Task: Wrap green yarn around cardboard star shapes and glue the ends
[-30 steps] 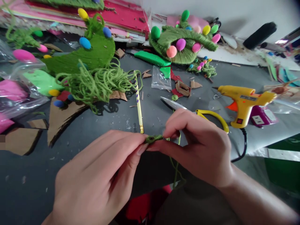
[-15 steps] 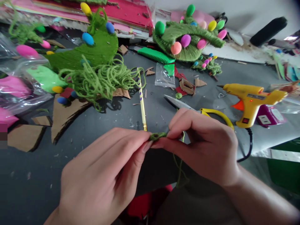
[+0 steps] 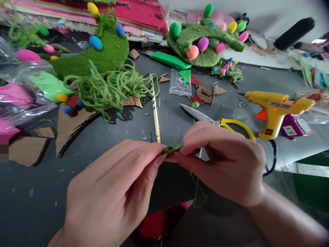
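Between my two hands is a small roll of green yarn (image 3: pixel 171 149) with a dark spot on its top. My left hand (image 3: pixel 110 185) is closed, its thumb and fingertips pinching the roll's left end. The right end is pinched by the thumb and forefinger of my right hand (image 3: pixel 223 161). A thin strand of green yarn (image 3: pixel 196 187) hangs below my right hand. Just beyond my fingers lies a pale pencil with purple spots (image 3: pixel 155 113). Scissors with yellow handles (image 3: pixel 200 115) lie behind my right hand, partly covered by it.
A heap of loose green yarn (image 3: pixel 113 87) lies beside cardboard pieces (image 3: pixel 72 128). A yellow glue gun (image 3: pixel 275 106) stands at right, its cord trailing forward. Farther back are a green-handled cutter (image 3: pixel 169 60) and yarn-wrapped shapes (image 3: pixel 197 55) bearing coloured balls. Plastic bags (image 3: pixel 20 96) crowd the left.
My right hand has shifted very slightly to the right, and its fingertips sit a little differently on the roll. My left hand keeps its pinch almost unmoved.
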